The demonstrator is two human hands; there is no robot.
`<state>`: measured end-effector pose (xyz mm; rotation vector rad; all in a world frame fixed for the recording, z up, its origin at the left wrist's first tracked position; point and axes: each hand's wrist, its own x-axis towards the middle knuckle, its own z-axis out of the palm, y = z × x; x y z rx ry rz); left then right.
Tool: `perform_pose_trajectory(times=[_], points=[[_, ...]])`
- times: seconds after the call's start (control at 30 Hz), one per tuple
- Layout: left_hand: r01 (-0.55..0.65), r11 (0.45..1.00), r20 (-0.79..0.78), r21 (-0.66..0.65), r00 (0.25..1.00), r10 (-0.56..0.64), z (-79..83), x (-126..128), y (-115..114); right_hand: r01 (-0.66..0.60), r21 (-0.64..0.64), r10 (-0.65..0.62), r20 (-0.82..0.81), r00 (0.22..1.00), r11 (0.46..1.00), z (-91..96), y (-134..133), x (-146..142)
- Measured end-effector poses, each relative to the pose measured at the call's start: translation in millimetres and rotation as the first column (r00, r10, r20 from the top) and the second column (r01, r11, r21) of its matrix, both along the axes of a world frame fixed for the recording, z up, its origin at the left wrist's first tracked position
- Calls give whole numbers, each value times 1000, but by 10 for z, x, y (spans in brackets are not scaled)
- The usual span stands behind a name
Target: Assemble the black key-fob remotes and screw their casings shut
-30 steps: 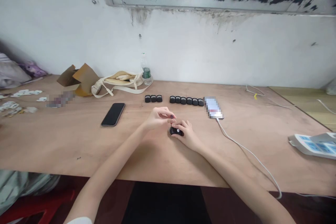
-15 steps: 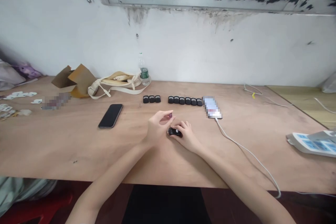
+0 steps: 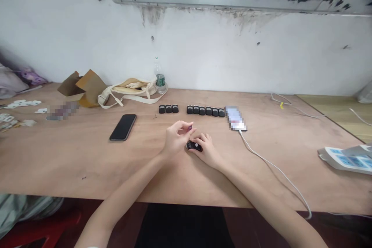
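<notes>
Between the thumb and forefinger of my left hand (image 3: 175,138) is a small dark purple-red piece (image 3: 190,127), too small to name. My right hand (image 3: 207,150) grips a small black oblong object (image 3: 194,146) with a white dot on top, low at the wooden table (image 3: 139,174). The black object's left end shows a shiny rim, close under my left fingers. Beyond my hands, several small black pieces with grey bands stand side by side in a left group (image 3: 168,109) and a right group (image 3: 205,111).
Left lies a dark phone (image 3: 123,127); right, a lit phone (image 3: 236,118) with a white cable (image 3: 270,162). A bottle (image 3: 160,79), a cream bag (image 3: 133,90) and a brown paper bag (image 3: 90,87) stand by the wall. A white-blue device (image 3: 345,157) sits far right.
My hands stay almost where they were, the left one shifting very slightly right. Both keep their holds. The whole view has moved a little.
</notes>
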<state>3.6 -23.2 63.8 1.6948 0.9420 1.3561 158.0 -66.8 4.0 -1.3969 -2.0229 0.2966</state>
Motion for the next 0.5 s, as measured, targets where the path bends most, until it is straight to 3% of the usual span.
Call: perform_pose_trajectory(times=[0.33,0.5], points=[[120,991,43,-62,992,-118,43,-58,57,4,-15,-4,-14,1000,1000,-15,2,-10],[107,991,94,-77,991,-100,-9,-49,38,30,-19,-30,28,999,999,14,-10,-10]])
